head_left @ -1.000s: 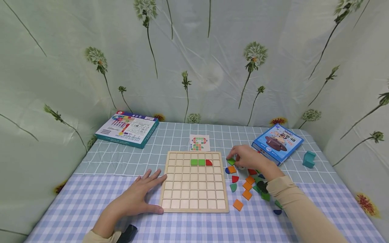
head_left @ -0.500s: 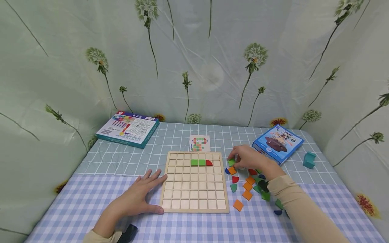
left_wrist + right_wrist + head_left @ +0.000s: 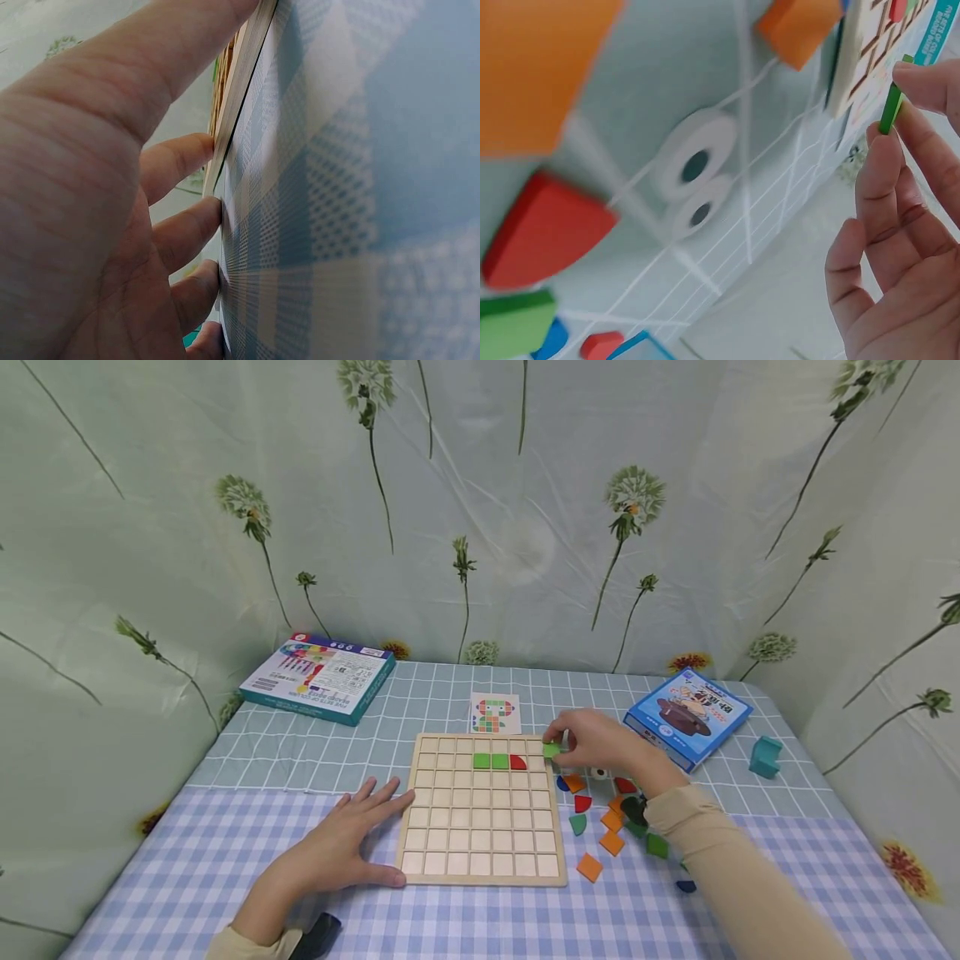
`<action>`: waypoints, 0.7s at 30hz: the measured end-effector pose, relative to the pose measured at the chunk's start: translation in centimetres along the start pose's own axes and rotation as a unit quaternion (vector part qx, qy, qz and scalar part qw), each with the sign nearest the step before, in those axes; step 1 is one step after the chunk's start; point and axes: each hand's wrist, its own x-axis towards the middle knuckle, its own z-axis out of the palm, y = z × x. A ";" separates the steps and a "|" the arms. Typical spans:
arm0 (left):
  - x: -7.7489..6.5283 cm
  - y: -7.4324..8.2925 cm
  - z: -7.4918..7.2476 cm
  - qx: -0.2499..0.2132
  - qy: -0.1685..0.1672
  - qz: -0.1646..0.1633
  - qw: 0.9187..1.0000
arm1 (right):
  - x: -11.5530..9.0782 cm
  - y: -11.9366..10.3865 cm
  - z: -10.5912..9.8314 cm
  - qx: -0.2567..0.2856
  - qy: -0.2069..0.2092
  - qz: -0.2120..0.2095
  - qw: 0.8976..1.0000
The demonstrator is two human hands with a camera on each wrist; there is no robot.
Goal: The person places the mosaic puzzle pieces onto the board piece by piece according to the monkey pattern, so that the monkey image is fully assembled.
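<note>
A wooden grid board (image 3: 480, 822) lies mid-table, with two green square tiles (image 3: 491, 762) and a red quarter-circle tile (image 3: 518, 762) side by side in its second row. My right hand (image 3: 600, 745) pinches another green square tile (image 3: 552, 750) between thumb and finger at the board's upper right edge. In the right wrist view that green tile (image 3: 892, 105) is seen edge-on, lifted off the cloth. Fingers spread, my left hand (image 3: 341, 843) touches the board's left side with thumb and index finger. The left wrist view shows those fingers (image 3: 180, 165) against the board's edge (image 3: 244, 82).
Right of the board lie loose orange tiles (image 3: 589, 867), red, green and blue pieces, and white eye discs (image 3: 696, 157). A pattern card (image 3: 495, 713) sits behind the board. A white-and-teal box (image 3: 318, 677), a blue box (image 3: 687, 714) and a teal object (image 3: 765, 756) stand farther out.
My right hand has picked the green square tile up from the cloth and carried it left to the board's upper right edge. The left hand has stayed in place.
</note>
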 end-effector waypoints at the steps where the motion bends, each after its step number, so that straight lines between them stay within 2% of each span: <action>1: 0.0 0.0 0.0 0.000 0.000 0.000 1.000 | 0.2 -0.3 0.0 -0.002 0.001 -0.004 1.000; 14: -0.1 0.0 0.0 0.003 -0.003 -0.001 1.000 | 3.5 -3.5 1.3 0.000 -0.005 -0.043 0.999; 21: -0.1 0.0 -0.1 0.002 -0.002 0.002 1.000 | 4.7 -4.8 2.1 0.004 -0.006 -0.095 0.995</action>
